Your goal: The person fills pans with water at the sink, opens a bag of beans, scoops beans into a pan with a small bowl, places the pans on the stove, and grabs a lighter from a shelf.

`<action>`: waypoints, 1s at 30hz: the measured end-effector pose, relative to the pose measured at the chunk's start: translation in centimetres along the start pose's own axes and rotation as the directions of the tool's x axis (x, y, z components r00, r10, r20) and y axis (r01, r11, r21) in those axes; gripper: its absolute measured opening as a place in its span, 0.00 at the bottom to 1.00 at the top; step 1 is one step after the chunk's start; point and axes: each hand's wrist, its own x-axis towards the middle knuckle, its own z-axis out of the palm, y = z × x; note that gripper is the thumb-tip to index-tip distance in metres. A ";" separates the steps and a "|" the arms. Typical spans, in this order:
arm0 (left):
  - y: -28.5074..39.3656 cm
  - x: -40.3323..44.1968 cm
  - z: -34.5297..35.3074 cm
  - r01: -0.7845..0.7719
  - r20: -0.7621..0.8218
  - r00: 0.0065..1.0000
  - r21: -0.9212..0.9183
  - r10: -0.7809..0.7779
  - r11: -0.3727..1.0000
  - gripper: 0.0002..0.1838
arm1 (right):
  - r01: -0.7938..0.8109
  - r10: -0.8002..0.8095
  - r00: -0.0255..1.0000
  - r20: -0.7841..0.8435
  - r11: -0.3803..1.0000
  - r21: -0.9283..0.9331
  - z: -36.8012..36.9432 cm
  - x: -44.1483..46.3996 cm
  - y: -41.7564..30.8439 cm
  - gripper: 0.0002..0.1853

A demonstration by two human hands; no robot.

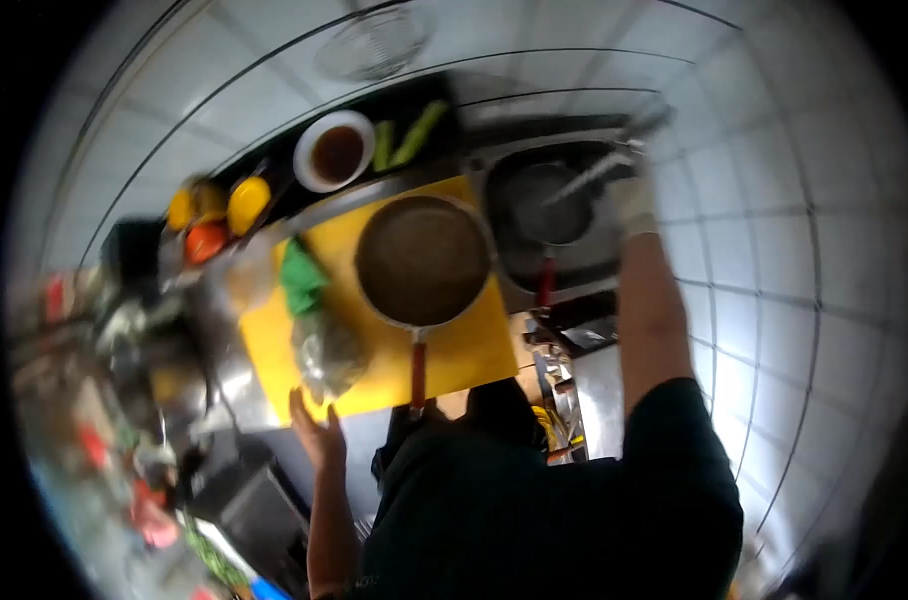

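Note:
My left hand (317,430) is open, fingers spread, at the front edge of a yellow board (474,355). Just beyond its fingertips lies a clear plastic bag (329,358), its contents too blurred to name. A bright green cloth-like piece (301,278) adjoins the bag. To the right, a large frying pan (423,262) with a brown inside and a red handle rests on the board. My right hand (634,205) is stretched out to the faucet (622,155) at the sink; blur hides its fingers. Under the faucet sits a smaller red-handled pan (549,205).
A dark sink (519,270) holds the smaller pan. Behind the board stand a white bowl of brown liquid (336,152), green vegetable pieces (416,133) and yellow containers (248,205). A tiled wall (749,240) closes off the right side.

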 end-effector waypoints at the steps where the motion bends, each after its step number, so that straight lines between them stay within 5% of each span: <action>1: 0.4 -0.5 0.0 -0.006 -0.014 1.000 0.036 0.006 0.999 0.38 | 0.015 -0.011 0.998 -0.063 0.997 0.075 0.9 2.1 0.5 0.11; 4: 1.5 -0.9 -0.4 0.033 0.019 0.999 0.023 -0.033 0.999 0.39 | 0.037 0.091 0.974 -0.208 0.840 0.542 5.4 5.6 4.7 0.24; 5: 2.3 -0.7 -0.5 0.107 0.031 0.994 0.035 -0.108 0.994 0.38 | 0.111 0.139 0.960 -0.242 0.605 0.789 7.7 6.9 6.5 0.29; 6: 2.9 -0.6 -0.5 0.130 0.025 0.991 0.046 -0.131 0.990 0.37 | 0.230 0.172 0.951 -0.258 0.168 0.959 10.5 7.7 8.7 0.35; 7: 2.8 -0.5 -0.2 0.101 -0.005 0.995 0.058 -0.101 0.993 0.37 | 0.093 0.212 0.977 -0.018 -0.347 0.933 9.6 7.8 9.3 0.39; 8: 2.7 -0.3 0.2 0.090 -0.026 0.996 0.036 -0.089 0.995 0.37 | 0.052 0.240 0.945 0.222 -0.780 0.624 8.5 7.8 9.9 0.42; 9: 2.6 -0.6 0.3 0.069 -0.046 0.997 0.009 -0.069 0.998 0.37 | -0.053 -0.030 0.733 0.679 -0.999 0.013 5.1 6.6 10.4 0.44; 15: 3.5 -0.2 0.1 0.056 -0.133 0.990 0.010 -0.054 0.998 0.37 | -0.137 0.076 0.835 0.545 -0.930 0.341 0.8 5.8 5.8 0.29; 18: 4.3 -0.7 -0.5 0.124 -0.123 0.985 0.013 -0.121 0.992 0.38 | -0.033 0.095 0.867 0.489 -0.968 0.247 1.3 6.3 5.3 0.26; 19: 4.4 -0.8 -0.6 0.131 -0.123 0.984 0.007 -0.129 0.991 0.39 | -0.018 0.126 0.805 0.579 -0.971 0.237 2.5 7.3 5.9 0.31; 22: 4.5 -1.0 -1.0 0.132 -0.161 0.978 0.000 -0.130 0.991 0.37 | 0.098 0.059 0.935 0.350 -0.991 -0.096 10.3 9.1 10.4 0.37; 24: 4.5 -0.9 -1.1 0.115 -0.189 0.975 -0.006 -0.114 0.993 0.36 | 0.152 0.091 0.900 0.427 -0.982 -0.111 7.2 6.9 11.8 0.38; 28: 4.5 0.5 -1.2 0.064 -0.255 0.963 -0.109 -0.090 0.992 0.30 | 0.050 0.110 0.759 0.642 -0.992 0.112 4.5 5.0 11.5 0.23; 30: 3.9 1.8 -1.1 0.005 -0.320 0.945 -0.185 -0.065 0.983 0.24 | -0.065 0.165 0.781 0.603 -0.938 0.341 1.9 2.4 8.5 0.18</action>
